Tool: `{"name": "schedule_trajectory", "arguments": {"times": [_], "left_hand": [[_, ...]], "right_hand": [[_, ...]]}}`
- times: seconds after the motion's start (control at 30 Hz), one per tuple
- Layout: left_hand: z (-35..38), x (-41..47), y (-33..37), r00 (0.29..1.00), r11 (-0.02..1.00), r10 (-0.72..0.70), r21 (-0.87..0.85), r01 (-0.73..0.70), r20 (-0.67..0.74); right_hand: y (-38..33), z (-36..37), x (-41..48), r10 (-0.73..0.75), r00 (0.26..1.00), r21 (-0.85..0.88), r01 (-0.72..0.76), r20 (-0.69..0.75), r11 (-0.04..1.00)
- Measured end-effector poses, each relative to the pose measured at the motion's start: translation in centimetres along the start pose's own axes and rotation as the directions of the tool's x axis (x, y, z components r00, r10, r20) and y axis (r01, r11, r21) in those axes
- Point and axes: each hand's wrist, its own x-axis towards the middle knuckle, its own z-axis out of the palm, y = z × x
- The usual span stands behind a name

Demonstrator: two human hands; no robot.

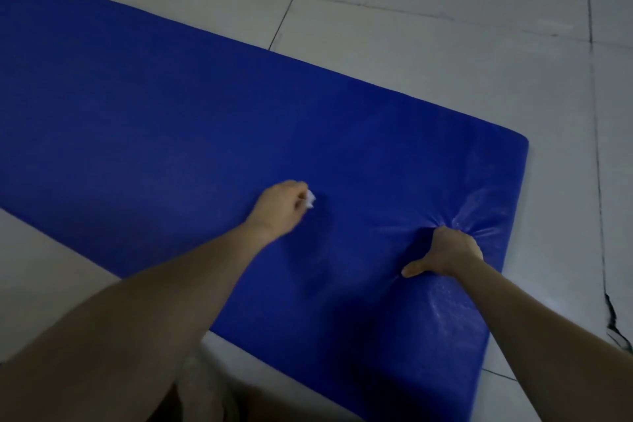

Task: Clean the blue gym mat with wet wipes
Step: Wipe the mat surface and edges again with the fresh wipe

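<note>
A long blue gym mat [191, 120] lies on the tiled floor, running from the far left to the near right. My left hand [279, 207] rests on the mat's middle, closed around a small crumpled white wet wipe [310, 199] that sticks out past the fingers. My right hand [445, 252] presses down into the mat close to its right end, fingers curled, and the cover puckers into creases around it. Whether it pinches the cover or only pushes on it is unclear.
Pale grey floor tiles [428, 20] surround the mat. A cracked joint in the floor [611, 315] runs along the right side. Part of my leg and shorts [202, 390] shows at the bottom edge.
</note>
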Motion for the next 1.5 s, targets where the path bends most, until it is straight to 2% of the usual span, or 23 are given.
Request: {"name": "schedule_trajectory", "arguments": {"times": [0.1,0.17,0.23,0.33,0.4,0.5,0.57,0.63,0.7,0.77,0.83,0.93,1.0,1.2,1.3,1.4,1.5], "left_hand": [[-1.0,-0.1,-2.7,0.978,0.985,-0.173,-0.001,0.174,-0.116],[-0.1,-0.3,-1.8,0.933,0.955,-0.296,-0.085,0.285,-0.205],[2.0,-0.9,0.9,0.920,0.941,-0.331,-0.143,0.306,-0.210],[5.7,-2.6,6.7,0.967,0.967,-0.228,-0.140,0.212,-0.113],[7.8,-4.1,10.4,0.994,0.987,-0.100,-0.128,0.092,-0.054],[10.7,-6.5,13.9,0.990,0.990,0.081,-0.125,-0.066,0.118],[11.3,-6.7,13.8,0.972,0.986,0.163,-0.072,-0.153,0.172],[10.4,-6.0,12.1,0.963,0.973,0.216,0.042,-0.225,0.160],[8.5,-4.7,9.7,0.966,0.959,0.220,0.154,-0.240,0.135],[5.8,-3.3,6.7,0.991,0.976,0.116,0.178,-0.126,0.066],[2.8,-2.5,3.0,0.995,0.985,-0.080,0.148,0.089,-0.065],[-0.1,-2.6,-1.6,0.910,0.927,-0.349,0.059,0.370,-0.225],[0.3,-3.3,-1.5,0.885,0.913,-0.387,0.025,0.406,-0.259],[7.4,-6.2,7.6,0.954,0.958,-0.274,-0.120,0.260,-0.120],[10.7,-8.3,12.0,0.994,0.986,-0.103,-0.139,0.097,-0.036],[11.7,-9.2,13.2,0.993,0.991,0.088,-0.110,-0.080,0.076],[10.1,-8.0,10.9,0.968,0.971,0.228,0.050,-0.234,0.110]], "right_hand": [[-0.1,-0.1,-0.1,-0.001,1.000,-0.007,0.001,0.003,1.000],[-0.2,-0.2,-0.2,0.000,1.000,-0.013,0.000,0.004,1.000],[-0.2,-0.2,-0.1,0.001,1.000,-0.013,-0.001,0.004,1.000],[-0.2,-0.2,0.0,-0.002,1.000,-0.023,0.002,0.003,1.000],[-0.1,-0.1,0.1,-0.001,1.000,-0.030,0.001,-0.013,1.000],[0.0,0.1,0.2,-0.008,0.999,-0.035,0.007,-0.048,0.999],[0.1,0.2,0.3,-0.014,0.998,-0.035,0.012,-0.054,0.999],[0.0,0.1,0.2,-0.018,0.999,-0.030,0.016,-0.047,0.999],[0.0,0.0,0.2,-0.030,0.999,-0.024,0.029,-0.032,0.999],[0.0,-0.1,0.2,-0.032,0.999,-0.017,0.032,-0.014,0.999],[0.0,-0.2,0.0,-0.029,1.000,-0.021,0.029,-0.009,0.999],[0.0,-0.3,0.0,-0.028,1.000,-0.024,0.028,-0.008,0.999],[0.0,-0.2,0.0,-0.028,0.999,-0.024,0.028,-0.017,0.999],[0.1,-0.2,0.1,-0.041,0.999,-0.028,0.040,-0.026,0.999],[0.0,-0.2,0.0,-0.039,0.999,-0.053,0.038,-0.023,0.998],[0.0,-0.3,0.0,-0.024,0.999,-0.051,0.022,-0.026,0.998],[0.1,-0.3,-0.1,-0.031,0.999,-0.044,0.029,-0.043,0.999]]}}
